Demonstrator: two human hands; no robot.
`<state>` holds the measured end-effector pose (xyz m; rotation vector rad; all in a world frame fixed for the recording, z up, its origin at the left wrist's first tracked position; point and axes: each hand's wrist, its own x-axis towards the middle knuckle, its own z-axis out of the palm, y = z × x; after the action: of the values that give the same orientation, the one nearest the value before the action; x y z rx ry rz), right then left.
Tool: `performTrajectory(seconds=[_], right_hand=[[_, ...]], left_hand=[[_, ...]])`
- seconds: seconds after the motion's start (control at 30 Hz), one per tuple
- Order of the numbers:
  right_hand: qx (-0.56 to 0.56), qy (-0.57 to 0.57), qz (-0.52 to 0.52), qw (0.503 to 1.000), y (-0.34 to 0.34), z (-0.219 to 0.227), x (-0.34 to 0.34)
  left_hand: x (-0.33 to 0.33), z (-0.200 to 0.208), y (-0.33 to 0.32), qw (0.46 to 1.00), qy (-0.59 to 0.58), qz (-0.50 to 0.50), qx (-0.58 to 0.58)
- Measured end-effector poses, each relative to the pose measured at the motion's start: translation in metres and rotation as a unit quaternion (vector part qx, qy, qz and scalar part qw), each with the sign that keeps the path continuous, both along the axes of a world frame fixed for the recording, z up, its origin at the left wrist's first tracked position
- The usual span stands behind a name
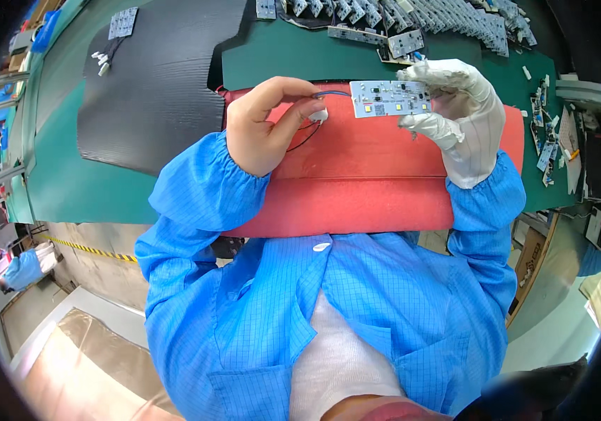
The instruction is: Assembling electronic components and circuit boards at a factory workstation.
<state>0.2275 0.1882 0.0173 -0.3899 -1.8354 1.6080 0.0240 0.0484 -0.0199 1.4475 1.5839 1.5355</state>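
Above the far part of a red padded mat (363, 203), a person in blue checked sleeves is holding a narrow, pale circuit board (388, 98) between the two hands. The board is lying nearly level from left to right, and its populated face, bearing small yellow squares and dark components, is showing to the camera. The right hand (472, 116), in a white glove with worn fingertips, is grasping the board's right end, the fingers curling along the upper edge and the thumb pressing from below. The left hand (262, 126), bare, is pinching the dark wires (333, 92) between thumb and forefinger, just beside the board's left end. A white connector (320, 116) is hanging directly below that thumb, and a thin dark lead is trailing from it toward the mat. To the left, a black ribbed sheet (153, 84) is covering part of the green tabletop (279, 64); on its far portion another small board (123, 22) is lying with white plugs (102, 64) on dark wires. Beyond the right hand, rows of similar boards (448, 28) are overlapping one another, while a looser group of narrow boards (546, 144) is resting at the far right.
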Motion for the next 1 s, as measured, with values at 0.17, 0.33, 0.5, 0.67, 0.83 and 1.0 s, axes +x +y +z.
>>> performTrajectory(seconds=[0.17, 0.33, 0.5, 0.67, 0.83, 1.0], right_hand=[[0.173, -0.107, -0.113, 0.972, 0.003, -0.007, 0.012], [-0.039, -0.169, -0.08, 0.982, 0.002, 0.007, 0.004], [-0.101, -0.317, -0.059, 0.941, 0.011, 0.003, 0.001], [-0.233, -0.331, -0.092, 0.91, 0.006, 0.033, -0.016], [-0.244, -0.314, -0.117, 0.91, 0.005, 0.028, -0.012], [-0.185, -0.264, -0.128, 0.938, 0.005, 0.022, -0.009]], left_hand=[[-0.004, 0.005, -0.006, 0.998, 0.039, -0.046, -0.028], [-0.005, 0.002, 0.0, 0.977, 0.201, -0.014, 0.074], [-0.007, 0.003, 0.0, 0.978, 0.203, -0.024, 0.044], [-0.003, 0.007, 0.0, 0.979, 0.202, -0.035, -0.018], [-0.002, 0.008, -0.004, 0.986, 0.167, -0.02, 0.008], [-0.005, 0.006, -0.001, 0.982, 0.187, -0.03, 0.018]])
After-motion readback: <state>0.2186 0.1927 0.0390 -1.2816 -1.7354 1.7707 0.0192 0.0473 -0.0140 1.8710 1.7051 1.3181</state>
